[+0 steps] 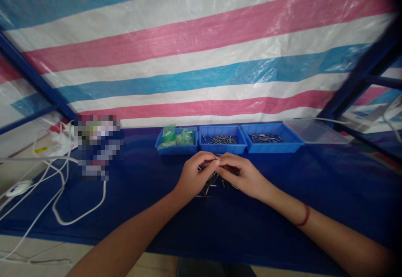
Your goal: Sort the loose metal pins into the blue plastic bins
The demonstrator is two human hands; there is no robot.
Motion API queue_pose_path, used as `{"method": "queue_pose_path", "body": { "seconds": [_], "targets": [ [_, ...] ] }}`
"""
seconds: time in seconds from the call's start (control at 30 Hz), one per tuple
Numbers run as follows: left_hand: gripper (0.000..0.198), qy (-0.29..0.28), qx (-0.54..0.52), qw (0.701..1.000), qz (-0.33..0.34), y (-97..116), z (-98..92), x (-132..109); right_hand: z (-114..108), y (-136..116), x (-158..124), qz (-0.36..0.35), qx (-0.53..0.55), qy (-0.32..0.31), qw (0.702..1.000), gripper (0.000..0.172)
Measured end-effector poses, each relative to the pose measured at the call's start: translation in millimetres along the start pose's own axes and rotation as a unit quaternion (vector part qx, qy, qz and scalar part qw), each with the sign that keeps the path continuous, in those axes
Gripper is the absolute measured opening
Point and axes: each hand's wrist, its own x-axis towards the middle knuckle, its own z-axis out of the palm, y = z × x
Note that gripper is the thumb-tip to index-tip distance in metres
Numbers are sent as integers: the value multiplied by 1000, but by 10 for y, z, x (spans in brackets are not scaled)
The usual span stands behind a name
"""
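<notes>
My left hand [196,174] and my right hand [243,172] meet above the blue table, thumbs and forefingers pinched together fingertip to fingertip. Whatever lies between the fingertips is too small to make out. Beneath them spreads a loose pile of thin metal pieces [212,185], like screws or nails, partly covered by my hands. Just beyond stands a blue bin [222,148] with similar metal pieces [222,139]. To its right, another blue bin [273,148] holds more of them, and the left blue bin [177,150] contains green and clear plastic bags [169,133].
A clear plastic sheet or lid [317,131] lies right of the bins. White cables [63,185] and a power strip [63,143] occupy the left side, beside a blurred-out patch. Blue frame posts [34,76] flank a striped tarp [201,46] behind the table [141,210].
</notes>
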Motion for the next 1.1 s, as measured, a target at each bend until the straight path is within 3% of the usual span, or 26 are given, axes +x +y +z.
{"method": "queue_pose_path", "body": {
  "seconds": [0.27,0.47,0.63,0.73,0.83,0.93,1.03,1.1],
  "targets": [
    [9,3,0,1000,9,21,1,8,-6,21,-4,32,-6,21,999,12],
    [10,7,14,1000,1,-9,-8,14,-60,42,-3,45,4,80,996,12],
    [9,-27,56,998,8,-51,-17,23,-93,18,10,28,3,101,994,13],
    [15,-51,124,991,29,-56,-38,29,-231,35,38,13,-41,128,991,13],
    [25,-96,220,970,46,-48,-79,29,-545,144,67,-3,-160,210,965,14],
    [32,-141,304,940,62,-53,-108,18,-915,346,75,10,-322,282,904,14],
    [34,-178,347,919,61,-81,-102,-1,-1122,527,73,26,-439,249,863,20],
    [29,-191,358,912,58,-98,-85,-10,-1110,557,76,20,-458,228,859,25]
  ]
}}
